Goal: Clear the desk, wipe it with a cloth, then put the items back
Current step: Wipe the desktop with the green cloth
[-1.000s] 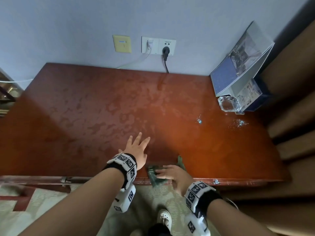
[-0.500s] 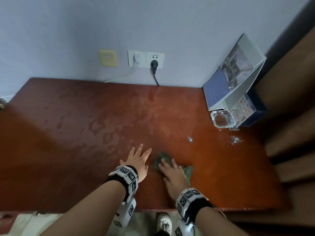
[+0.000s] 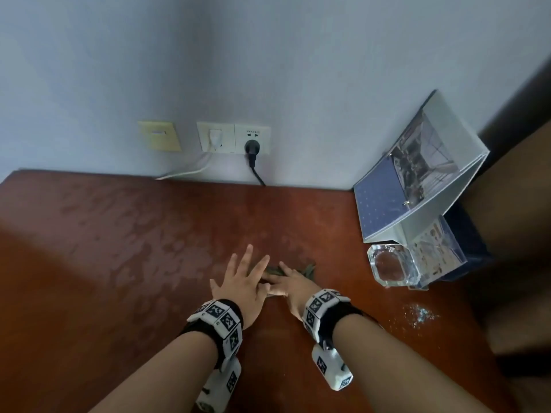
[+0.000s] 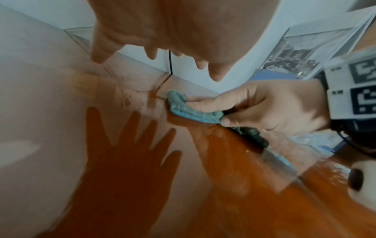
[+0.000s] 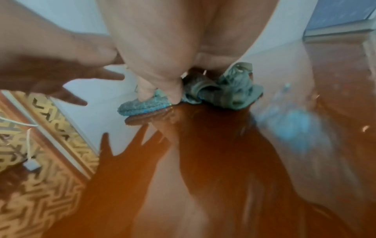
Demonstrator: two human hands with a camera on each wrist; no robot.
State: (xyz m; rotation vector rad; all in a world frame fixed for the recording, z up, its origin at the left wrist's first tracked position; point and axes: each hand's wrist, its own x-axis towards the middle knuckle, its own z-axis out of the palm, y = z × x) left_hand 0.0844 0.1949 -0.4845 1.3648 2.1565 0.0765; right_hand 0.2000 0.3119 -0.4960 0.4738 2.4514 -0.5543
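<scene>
A crumpled grey-green cloth (image 3: 308, 268) lies on the glossy red-brown desk (image 3: 119, 263), near its middle. My right hand (image 3: 290, 284) presses it down, fingers laid over the top and thumb tucked against its near side, as the left wrist view shows: cloth (image 4: 189, 111), right hand (image 4: 264, 106). My left hand (image 3: 243, 281) is just left of it, fingers spread and straight, holding nothing. It hovers a little above the wood and overlaps the right hand's thumb side. In the right wrist view the cloth (image 5: 225, 91) bunches ahead of my right hand (image 5: 173, 48), with the left hand (image 5: 50, 67) beside it.
A glass ashtray (image 3: 390, 265), a clear leaflet stand (image 3: 438, 248) and an open binder (image 3: 417, 180) crowd the back right corner. Glittery specks (image 3: 420, 314) lie on the desk's right side. A black cord (image 3: 255, 168) hangs from the wall socket (image 3: 252, 138). Brown curtain (image 3: 521, 234) borders the right.
My right hand has slid the cloth from the desk's front edge away toward the middle. My left hand moved forward alongside it, staying spread.
</scene>
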